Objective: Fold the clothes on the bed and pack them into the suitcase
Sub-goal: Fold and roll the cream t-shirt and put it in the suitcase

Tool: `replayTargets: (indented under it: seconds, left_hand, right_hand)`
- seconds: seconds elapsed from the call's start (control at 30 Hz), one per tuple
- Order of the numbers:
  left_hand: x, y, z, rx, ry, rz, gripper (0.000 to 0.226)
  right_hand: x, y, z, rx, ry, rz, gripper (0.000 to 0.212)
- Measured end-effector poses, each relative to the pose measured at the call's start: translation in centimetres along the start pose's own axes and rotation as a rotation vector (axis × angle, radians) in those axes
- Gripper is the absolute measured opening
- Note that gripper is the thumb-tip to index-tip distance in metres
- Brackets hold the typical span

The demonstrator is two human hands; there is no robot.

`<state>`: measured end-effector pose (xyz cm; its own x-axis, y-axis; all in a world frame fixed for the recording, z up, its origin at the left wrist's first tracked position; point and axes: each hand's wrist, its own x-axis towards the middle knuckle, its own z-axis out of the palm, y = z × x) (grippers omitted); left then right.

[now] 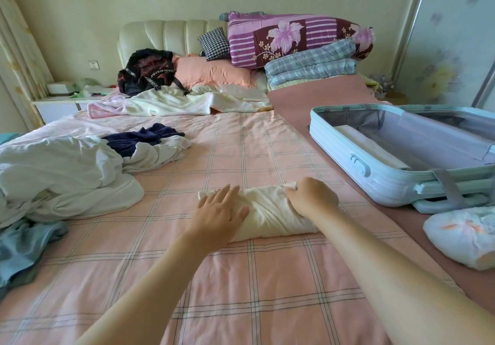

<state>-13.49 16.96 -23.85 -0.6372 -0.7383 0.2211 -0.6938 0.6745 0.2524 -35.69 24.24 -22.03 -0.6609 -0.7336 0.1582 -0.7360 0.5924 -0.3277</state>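
Note:
A cream garment [267, 212], rolled into a short bundle, lies on the pink checked bed sheet [241, 277] in the middle. My left hand [221, 210] lies flat on the roll's left end with straight fingers. My right hand [310, 197] grips the roll's right end with curled fingers. The light blue suitcase [375, 184] lies open on the right of the bed with a white folded item [372, 146] inside. Unfolded clothes lie at the left: a white heap [67, 176], a navy piece [139, 138] and a grey-blue piece [24, 248].
A white printed bundle [463, 237] sits near the suitcase at the right edge. Pillows, folded quilts [302, 42], a black backpack [147, 72] and a crumpled blanket [174, 103] crowd the headboard end. A bedside table [61, 103] stands at far left, a wardrobe door at far right.

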Motion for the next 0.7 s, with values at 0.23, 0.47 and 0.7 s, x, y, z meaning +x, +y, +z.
replayTargets:
  seconds: [0.23,0.47,0.7]
  left_hand:
    - [-0.7,-0.4,1.2,-0.034,-0.027,0.009,0.085]
    - [-0.4,-1.2,1.1,-0.018,-0.169,-0.058,0.075]
    - [1.2,-1.7,0.6,0.026,-0.222,-0.098,0.096]
  right_hand:
    - [1.1,1.3,0.6,-0.021,0.246,-0.033,0.028]
    - [1.2,2.2,0.7,-0.119,0.149,-0.055,0.017]
    - [-1.1,-0.7,-1.3,0.003,0.213,-0.390,0.027]
